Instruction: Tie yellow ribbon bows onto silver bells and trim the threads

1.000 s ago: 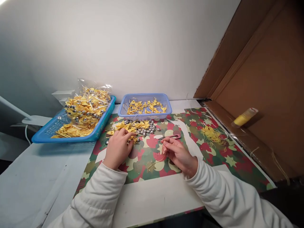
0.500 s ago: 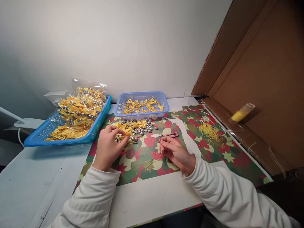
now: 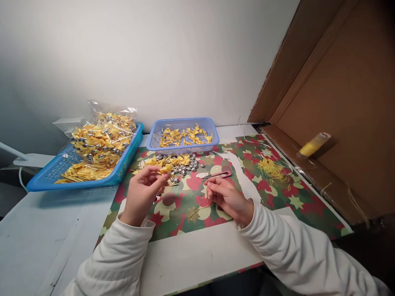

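My left hand (image 3: 144, 191) pinches a yellow ribbon piece (image 3: 166, 169) between thumb and fingers, just above the work mat. Beyond it lie a heap of yellow ribbon pieces (image 3: 182, 159) and several silver bells or beads (image 3: 194, 163). My right hand (image 3: 226, 196) is closed in a pinch, and a thin yellow thread (image 3: 200, 209) trails from below its fingers onto the mat. Whether the fingertips hold anything besides thread is too small to tell. Thread snips with a pink handle (image 3: 226, 174) lie just behind the right hand.
A blue-violet basket (image 3: 182, 149) with yellow pieces stands at the back. At left, a blue tray (image 3: 40, 179) bears loose ribbon and a filled clear bag (image 3: 103, 135). Yellow thread scraps (image 3: 273, 169) lie at right on the patterned mat (image 3: 185, 226), near a yellow spool (image 3: 313, 146).
My left hand has lifted from the heap with a yellow ribbon piece in its fingertips. My right hand has stayed almost still. The view has shifted slightly.
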A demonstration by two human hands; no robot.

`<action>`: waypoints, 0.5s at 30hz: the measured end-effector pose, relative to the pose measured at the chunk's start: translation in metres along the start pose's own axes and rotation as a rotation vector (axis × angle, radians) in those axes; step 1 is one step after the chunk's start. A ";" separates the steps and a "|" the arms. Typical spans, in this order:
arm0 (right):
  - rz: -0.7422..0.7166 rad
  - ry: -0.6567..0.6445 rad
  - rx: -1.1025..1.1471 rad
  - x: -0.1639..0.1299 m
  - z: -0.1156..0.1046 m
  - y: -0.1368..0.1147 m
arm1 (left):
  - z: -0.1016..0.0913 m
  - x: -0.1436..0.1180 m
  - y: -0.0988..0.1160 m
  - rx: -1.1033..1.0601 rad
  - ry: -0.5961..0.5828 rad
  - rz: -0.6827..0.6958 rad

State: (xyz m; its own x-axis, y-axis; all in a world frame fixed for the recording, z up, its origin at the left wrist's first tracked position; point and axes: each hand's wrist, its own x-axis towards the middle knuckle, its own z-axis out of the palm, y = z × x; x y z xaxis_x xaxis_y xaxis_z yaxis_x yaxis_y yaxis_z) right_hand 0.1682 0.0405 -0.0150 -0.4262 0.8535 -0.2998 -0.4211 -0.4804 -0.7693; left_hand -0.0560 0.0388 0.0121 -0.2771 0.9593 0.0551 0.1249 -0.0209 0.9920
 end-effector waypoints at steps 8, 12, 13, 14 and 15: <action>0.006 -0.027 -0.013 -0.003 0.003 0.002 | 0.027 -0.022 -0.005 -0.196 -0.274 -0.096; 0.020 -0.066 -0.024 -0.005 0.006 0.004 | 0.032 -0.029 -0.007 0.028 -0.281 0.179; 0.025 -0.068 -0.022 -0.006 0.006 0.005 | 0.032 -0.029 -0.007 0.100 -0.277 0.251; 0.030 -0.069 -0.017 -0.005 0.006 0.006 | 0.031 -0.030 -0.008 0.172 -0.272 0.319; 0.035 -0.072 -0.012 -0.005 0.006 0.007 | 0.030 -0.031 -0.008 0.232 -0.264 0.384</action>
State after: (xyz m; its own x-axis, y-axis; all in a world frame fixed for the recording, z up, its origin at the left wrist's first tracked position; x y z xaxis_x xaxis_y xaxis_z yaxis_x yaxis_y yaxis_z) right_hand 0.1625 0.0319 -0.0150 -0.4973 0.8194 -0.2851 -0.3955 -0.5066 -0.7661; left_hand -0.0198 0.0182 -0.0012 0.0766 0.9337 0.3498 0.3868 -0.3512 0.8527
